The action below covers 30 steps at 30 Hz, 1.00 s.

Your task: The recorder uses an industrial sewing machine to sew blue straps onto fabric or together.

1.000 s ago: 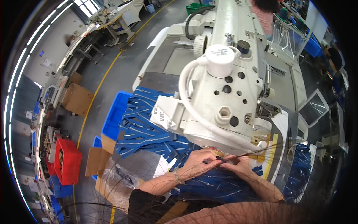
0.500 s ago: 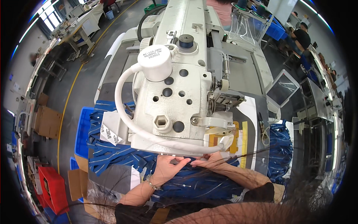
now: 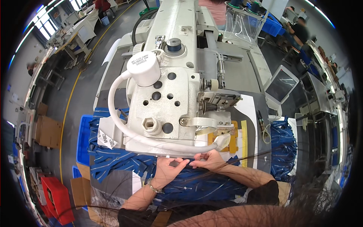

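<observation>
Versus 1 s ago: dark blue piece (image 3: 190,161) no longer juts out left; fingertips nearly meet around it, just before the machine head (image 3: 162,98). Left hand (image 3: 168,172) and right hand (image 3: 208,160): thumb-finger pinches closed, apparently both on it; hold partly hidden. Suggests handling remains manual. Grey counter (image 3: 113,181) below the machine head; blue strips (image 3: 124,162) left of it; screen (image 3: 281,84) right; yellow-lined floor (image 3: 70,102) far left.
</observation>
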Tool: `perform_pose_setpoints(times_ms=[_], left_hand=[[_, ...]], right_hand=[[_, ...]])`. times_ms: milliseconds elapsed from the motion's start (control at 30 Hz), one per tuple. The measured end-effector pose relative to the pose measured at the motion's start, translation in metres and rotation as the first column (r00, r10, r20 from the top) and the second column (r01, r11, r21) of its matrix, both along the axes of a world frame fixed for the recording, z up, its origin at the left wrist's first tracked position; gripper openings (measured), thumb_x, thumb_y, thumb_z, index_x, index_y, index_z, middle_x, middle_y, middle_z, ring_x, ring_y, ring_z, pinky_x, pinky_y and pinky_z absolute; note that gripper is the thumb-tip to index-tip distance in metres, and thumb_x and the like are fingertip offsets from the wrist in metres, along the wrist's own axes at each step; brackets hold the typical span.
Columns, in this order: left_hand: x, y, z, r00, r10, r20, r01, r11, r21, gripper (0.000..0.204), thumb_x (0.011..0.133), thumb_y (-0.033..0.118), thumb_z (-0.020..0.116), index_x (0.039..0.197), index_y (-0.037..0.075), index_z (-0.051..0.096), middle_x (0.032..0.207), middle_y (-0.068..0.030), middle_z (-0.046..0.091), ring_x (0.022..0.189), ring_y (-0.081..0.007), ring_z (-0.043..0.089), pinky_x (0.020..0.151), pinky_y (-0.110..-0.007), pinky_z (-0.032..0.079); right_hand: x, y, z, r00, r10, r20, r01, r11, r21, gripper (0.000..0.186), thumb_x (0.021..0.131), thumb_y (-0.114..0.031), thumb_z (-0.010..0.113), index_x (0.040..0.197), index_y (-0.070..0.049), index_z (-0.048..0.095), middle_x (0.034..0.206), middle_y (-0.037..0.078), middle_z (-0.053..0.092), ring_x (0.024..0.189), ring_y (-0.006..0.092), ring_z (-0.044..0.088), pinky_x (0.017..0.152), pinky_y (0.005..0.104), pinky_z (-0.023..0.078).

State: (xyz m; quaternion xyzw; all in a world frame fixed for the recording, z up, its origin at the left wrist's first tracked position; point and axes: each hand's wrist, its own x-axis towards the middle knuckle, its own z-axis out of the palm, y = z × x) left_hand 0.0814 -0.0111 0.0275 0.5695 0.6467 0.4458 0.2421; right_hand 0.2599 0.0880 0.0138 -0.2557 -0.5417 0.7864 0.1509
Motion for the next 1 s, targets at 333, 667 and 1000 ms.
perform_pose_setpoints(times_ms=[333,667,1000], left_hand=[[0.001,-0.003,-0.010,1.000,0.001,0.007,-0.002,0.998,0.063,0.027,0.073,0.018,0.078,0.090,0.004,0.064,0.067,-0.0067,0.061,0.055,-0.0226,0.058,0.056,-0.035,0.047],[-0.004,0.000,0.005,0.961,-0.240,-0.140,0.240,0.971,-0.018,0.023,0.085,0.021,0.063,0.076,0.003,0.053,0.065,-0.0111,0.053,0.067,-0.0309,0.054,0.062,-0.038,0.042],[-0.003,0.000,-0.002,0.970,-0.240,0.026,0.240,0.970,-0.031,0.023,0.087,0.017,0.059,0.071,0.001,0.053,0.063,-0.0158,0.051,0.062,-0.0344,0.052,0.060,-0.039,0.042]], right_hand=[[0.000,0.004,-0.011,0.997,0.071,-0.018,-0.069,0.993,0.097,0.012,0.085,-0.007,0.067,0.091,0.003,0.063,0.083,0.006,0.065,0.072,0.0082,0.062,0.065,0.0218,0.049],[0.001,0.003,-0.009,0.996,0.055,-0.072,-0.053,0.998,0.025,0.007,0.085,-0.004,0.066,0.087,0.001,0.062,0.080,0.006,0.066,0.073,0.0098,0.063,0.066,0.0214,0.049],[0.002,0.005,-0.009,0.995,0.070,-0.069,-0.072,0.997,-0.018,0.008,0.085,-0.003,0.066,0.089,0.002,0.062,0.083,0.007,0.066,0.075,0.0101,0.063,0.068,0.0214,0.049]])
